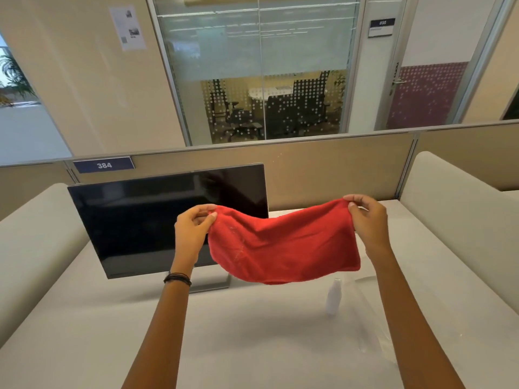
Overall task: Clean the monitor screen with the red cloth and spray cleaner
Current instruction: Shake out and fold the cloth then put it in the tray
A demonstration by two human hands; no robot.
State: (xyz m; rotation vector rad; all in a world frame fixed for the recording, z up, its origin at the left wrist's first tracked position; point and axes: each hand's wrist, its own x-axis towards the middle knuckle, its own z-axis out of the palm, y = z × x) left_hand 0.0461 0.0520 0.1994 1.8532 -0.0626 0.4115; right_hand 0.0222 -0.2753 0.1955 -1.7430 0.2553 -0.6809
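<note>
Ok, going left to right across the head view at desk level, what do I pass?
Monitor → left hand pinching one corner → red cloth stretched in the air → white spray bottle standing on the desk just below the cloth's lower edge → right hand pinching the other corner.

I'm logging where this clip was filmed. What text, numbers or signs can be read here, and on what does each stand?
"384": white digits on the blue plate on the desk partition, behind the monitor.
"035", somewhat blurred: top of the door sign beside the glass room; the line under it is unreadable.
Paper notice on the wall: pictures and print too small to read.
Spray bottle: no legible label.
</note>
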